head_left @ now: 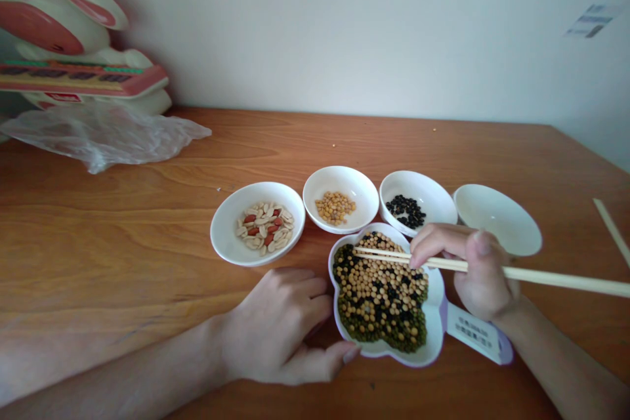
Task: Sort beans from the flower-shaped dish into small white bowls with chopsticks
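A cloud-shaped white dish point(434, 335) with a lilac rim and a labelled handle holds mixed yellow soybeans, black beans and small green beans. My left hand point(290, 325) grips its near left edge, with the thumb at the rim and the other fingers curled against the side. In my right hand point(472, 266) is a pair of chopsticks point(546, 277), held over the dish. Their tips rest among the beans at the upper left, close together; I cannot make out a bean between them.
Behind the dish stand white bowls with peanuts point(266, 226), yellow beans point(335, 207) and black beans point(406, 210). An empty white bowl point(497, 218) is at their right. A clear plastic bag point(108, 134) and a toy keyboard point(83, 82) are at the left. Another stick point(611, 230) lies far right.
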`<state>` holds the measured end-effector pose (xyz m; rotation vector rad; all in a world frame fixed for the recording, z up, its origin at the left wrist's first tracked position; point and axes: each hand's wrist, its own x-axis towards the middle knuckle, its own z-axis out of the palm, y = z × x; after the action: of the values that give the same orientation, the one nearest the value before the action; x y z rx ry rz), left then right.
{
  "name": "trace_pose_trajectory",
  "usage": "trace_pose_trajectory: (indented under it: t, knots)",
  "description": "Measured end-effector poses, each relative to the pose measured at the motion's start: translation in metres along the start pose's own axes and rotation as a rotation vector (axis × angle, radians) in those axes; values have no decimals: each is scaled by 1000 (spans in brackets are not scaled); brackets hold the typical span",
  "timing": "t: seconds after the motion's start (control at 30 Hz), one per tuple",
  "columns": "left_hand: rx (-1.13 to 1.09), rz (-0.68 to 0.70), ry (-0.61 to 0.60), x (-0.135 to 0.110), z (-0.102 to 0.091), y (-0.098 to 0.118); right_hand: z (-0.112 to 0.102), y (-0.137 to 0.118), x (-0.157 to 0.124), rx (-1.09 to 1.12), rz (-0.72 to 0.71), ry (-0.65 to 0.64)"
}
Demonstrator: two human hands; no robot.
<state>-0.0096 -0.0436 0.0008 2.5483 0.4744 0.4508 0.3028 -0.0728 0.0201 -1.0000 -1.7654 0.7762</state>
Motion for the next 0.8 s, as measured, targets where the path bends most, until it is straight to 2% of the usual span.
trace_pose_trajectory:
  t: [0.3,0.53,0.8]
  knots:
    - [8,13,12,-1,0,0,3,-6,4,23,8,56]
    - [13,9,17,-1,0,1,3,-13,11,-16,-10,16]
    - [12,7,8,0,1,0,0,-3,3,-32,-18,-15]
